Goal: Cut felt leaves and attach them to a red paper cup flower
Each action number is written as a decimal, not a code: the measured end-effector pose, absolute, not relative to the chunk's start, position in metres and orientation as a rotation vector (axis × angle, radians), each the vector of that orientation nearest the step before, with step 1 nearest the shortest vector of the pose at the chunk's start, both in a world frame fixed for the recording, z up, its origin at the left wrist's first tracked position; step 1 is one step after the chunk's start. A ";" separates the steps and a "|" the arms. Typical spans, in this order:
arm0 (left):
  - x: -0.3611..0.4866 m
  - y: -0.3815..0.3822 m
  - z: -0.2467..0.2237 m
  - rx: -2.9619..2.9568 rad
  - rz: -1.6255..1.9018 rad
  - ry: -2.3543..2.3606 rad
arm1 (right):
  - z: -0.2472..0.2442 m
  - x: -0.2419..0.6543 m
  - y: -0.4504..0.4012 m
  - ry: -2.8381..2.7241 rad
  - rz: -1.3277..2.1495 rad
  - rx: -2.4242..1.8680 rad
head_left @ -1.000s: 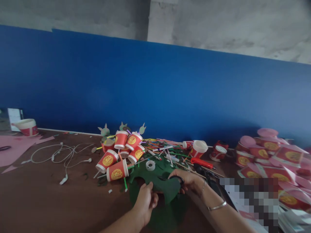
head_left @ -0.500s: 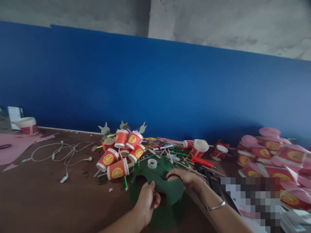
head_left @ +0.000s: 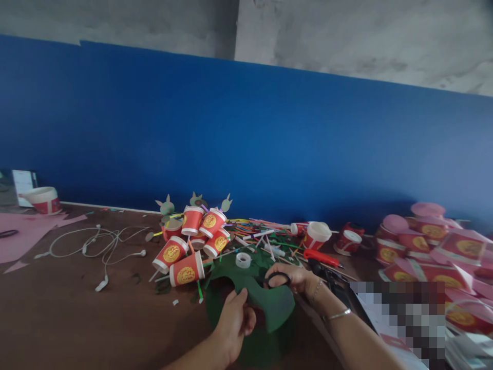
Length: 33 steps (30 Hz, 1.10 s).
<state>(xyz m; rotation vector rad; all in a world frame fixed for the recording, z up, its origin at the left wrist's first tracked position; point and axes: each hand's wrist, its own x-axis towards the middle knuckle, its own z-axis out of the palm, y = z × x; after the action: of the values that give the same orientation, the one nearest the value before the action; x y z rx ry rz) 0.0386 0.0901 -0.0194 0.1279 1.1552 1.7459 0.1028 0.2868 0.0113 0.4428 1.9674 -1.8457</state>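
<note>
Dark green paper [head_left: 275,304] with a curved cut edge is pinched by my left hand [head_left: 235,317], thumb on top. Black-handled scissors [head_left: 284,279] are in my right hand [head_left: 293,277], whose fingers pass through the handle loops. Their blades lie at the green paper, mostly out of sight. More green paper spreads beneath both hands. A roll of clear tape [head_left: 243,260] rests on the green paper just beyond my hands.
Red paper cups [head_left: 187,270] with straws are piled left of my hands. Coloured straws [head_left: 250,226] lie behind, near a red-handled tool [head_left: 322,258]. White earphones [head_left: 106,252] lie on the brown table [head_left: 77,329]. Pink-topped cups [head_left: 427,246] crowd the right. A blue partition [head_left: 246,139] stands behind.
My right hand and the scissors have shifted slightly, and the scissors' handle loop shows more openly. The green paper and tape roll have moved a little; my left hand keeps its pinch.
</note>
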 end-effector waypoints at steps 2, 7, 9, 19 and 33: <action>0.039 0.090 -0.019 0.124 1.744 1.153 | 0.013 0.104 0.289 1.965 -1.839 0.437; 0.040 0.089 -0.017 0.152 1.725 1.159 | 0.026 0.101 0.290 1.979 -1.821 0.457; 0.040 0.088 -0.015 0.156 1.720 1.168 | 0.030 0.097 0.291 1.957 -1.806 0.417; 0.040 0.089 -0.019 0.090 1.830 1.277 | 0.018 0.086 0.297 1.858 -1.793 0.343; 0.033 0.092 -0.021 0.120 1.816 1.264 | 0.023 0.076 0.308 1.914 -1.691 0.312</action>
<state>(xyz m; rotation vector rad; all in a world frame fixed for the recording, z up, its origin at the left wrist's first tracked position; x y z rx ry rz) 0.0326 0.0916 -0.0209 0.1203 1.2638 1.8159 0.0763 0.3078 0.0229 0.3119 1.9138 -1.6912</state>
